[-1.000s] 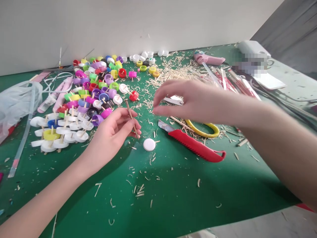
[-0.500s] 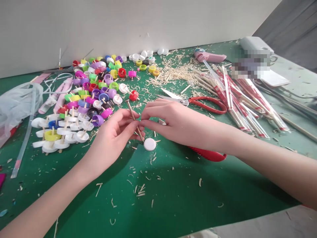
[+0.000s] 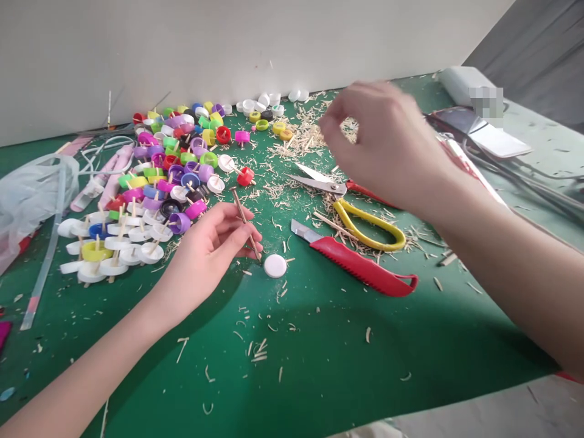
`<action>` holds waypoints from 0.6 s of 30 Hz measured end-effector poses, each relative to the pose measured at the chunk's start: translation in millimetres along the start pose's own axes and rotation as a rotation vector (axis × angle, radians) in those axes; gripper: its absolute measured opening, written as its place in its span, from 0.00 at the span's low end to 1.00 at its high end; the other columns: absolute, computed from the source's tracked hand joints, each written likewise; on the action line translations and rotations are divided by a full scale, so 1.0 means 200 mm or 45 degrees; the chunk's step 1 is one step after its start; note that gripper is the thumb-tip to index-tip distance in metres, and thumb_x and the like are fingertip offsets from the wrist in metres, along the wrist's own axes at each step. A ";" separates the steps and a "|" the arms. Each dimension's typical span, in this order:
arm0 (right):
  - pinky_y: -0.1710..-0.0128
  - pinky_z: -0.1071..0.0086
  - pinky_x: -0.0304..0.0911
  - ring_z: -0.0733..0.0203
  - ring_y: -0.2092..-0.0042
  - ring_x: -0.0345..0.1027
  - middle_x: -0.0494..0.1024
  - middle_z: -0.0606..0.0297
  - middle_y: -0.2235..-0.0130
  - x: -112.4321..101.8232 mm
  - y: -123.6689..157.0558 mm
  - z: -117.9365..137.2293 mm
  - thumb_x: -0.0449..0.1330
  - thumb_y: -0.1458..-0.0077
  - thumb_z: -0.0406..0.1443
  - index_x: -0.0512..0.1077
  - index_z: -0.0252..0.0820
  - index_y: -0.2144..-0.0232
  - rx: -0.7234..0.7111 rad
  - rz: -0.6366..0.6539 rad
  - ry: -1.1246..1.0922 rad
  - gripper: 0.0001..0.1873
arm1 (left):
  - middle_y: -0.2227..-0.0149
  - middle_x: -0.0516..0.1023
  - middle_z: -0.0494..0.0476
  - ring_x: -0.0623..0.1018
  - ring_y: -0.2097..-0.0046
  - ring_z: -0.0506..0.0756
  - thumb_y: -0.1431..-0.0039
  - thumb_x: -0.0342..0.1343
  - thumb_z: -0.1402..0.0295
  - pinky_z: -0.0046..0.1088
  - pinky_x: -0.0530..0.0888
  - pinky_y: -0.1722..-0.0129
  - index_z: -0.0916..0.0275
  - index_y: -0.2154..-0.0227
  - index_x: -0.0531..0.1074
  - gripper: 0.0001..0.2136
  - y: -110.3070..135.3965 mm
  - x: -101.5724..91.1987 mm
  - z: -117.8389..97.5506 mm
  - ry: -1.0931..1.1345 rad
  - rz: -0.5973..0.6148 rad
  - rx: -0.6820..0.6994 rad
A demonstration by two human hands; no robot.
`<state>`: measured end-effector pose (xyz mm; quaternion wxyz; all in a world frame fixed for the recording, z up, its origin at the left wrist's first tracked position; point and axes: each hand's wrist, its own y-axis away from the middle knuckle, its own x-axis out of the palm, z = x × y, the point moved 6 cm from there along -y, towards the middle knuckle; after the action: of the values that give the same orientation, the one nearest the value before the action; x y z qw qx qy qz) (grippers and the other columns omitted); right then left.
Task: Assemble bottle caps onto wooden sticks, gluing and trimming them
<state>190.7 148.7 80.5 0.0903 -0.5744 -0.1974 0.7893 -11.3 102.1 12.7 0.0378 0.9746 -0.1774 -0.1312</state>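
Observation:
My left hand is closed round a long nail, pinched between thumb and fingers. The nail tilts, its flat head up and its point near the table. Just right of the point lies a small white bottle cap, flat side up. My right hand is raised over the wood shavings, its fingers curled and blurred by motion; whether it holds anything cannot be made out. Below it lie scissors with red and yellow handles, blades open, and a red-handled utility knife.
Many coloured bottle caps with wooden sticks through them crowd the left of the green table. A clear plastic bag and a pink glue gun lie further left. Cables and a white device are at right.
My right hand has left the nail and moved up and to the right, uncovering the knife and the yellow scissor handle. My left hand keeps the nail in nearly the same place.

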 end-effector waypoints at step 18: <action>0.41 0.51 0.51 0.44 0.41 0.51 0.66 0.53 0.44 -0.09 -0.02 -0.10 0.49 0.37 0.40 0.71 0.42 0.55 -0.031 -0.002 0.102 0.15 | 0.65 0.77 0.53 0.79 0.63 0.52 0.40 0.54 0.59 0.29 0.78 0.60 0.58 0.62 0.67 0.09 0.02 0.01 -0.04 -0.108 -0.010 0.059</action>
<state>215.7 150.0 91.3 0.0918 -0.6065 -0.2035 0.7631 -7.7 97.4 21.1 0.0070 0.9695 -0.1781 -0.1684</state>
